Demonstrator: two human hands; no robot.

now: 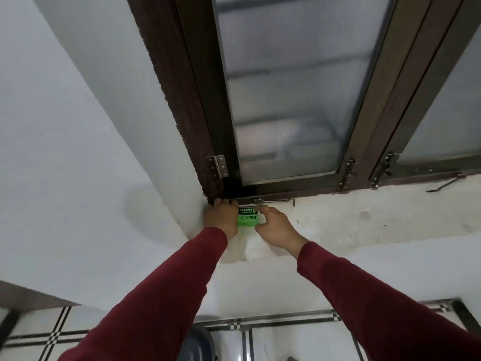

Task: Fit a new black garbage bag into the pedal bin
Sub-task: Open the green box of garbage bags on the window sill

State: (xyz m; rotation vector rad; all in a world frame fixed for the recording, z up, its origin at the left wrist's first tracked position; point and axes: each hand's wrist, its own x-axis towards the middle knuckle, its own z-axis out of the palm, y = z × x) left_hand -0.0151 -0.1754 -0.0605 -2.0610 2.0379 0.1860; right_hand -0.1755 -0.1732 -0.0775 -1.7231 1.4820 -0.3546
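The task had barely begun: at the left end of the window sill [338,217], the left hand [221,217] and right hand [273,225] both gripped the green bag pack [247,218], no bag drawn, bin unlined.

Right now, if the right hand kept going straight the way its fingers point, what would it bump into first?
Probably the green garbage bag pack: the right hand already pinches its edge. Behind it sits the window frame.
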